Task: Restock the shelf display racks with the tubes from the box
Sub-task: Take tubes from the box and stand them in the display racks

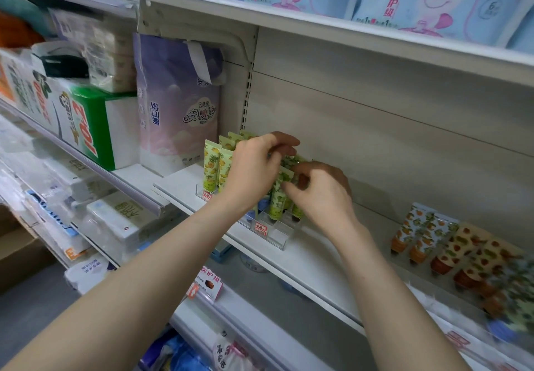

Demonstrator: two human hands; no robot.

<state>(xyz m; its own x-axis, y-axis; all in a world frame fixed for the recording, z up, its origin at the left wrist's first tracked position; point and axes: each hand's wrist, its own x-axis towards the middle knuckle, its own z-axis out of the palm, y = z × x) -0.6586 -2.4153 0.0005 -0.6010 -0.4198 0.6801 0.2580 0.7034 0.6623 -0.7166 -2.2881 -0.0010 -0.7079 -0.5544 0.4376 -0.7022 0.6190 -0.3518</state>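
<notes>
On my feed both hands sit close together over the clear plastic display rack [278,233] on the white metal shelf [318,258]. The right hand [322,195] pinches a slim green fruit-printed tube [276,198] between thumb and curled fingers; the tube stands upright, its lower end down in the rack just below that hand. The left hand [255,168] curls its fingers over the tube tops just above the right hand, and I cannot tell whether it grips one. Yellow-green pineapple-printed tubes [211,168] stand in rows just left of the left hand. Loose orange and red fruit-printed tubes [433,243] lie on the shelf well right of the right hand
</notes>
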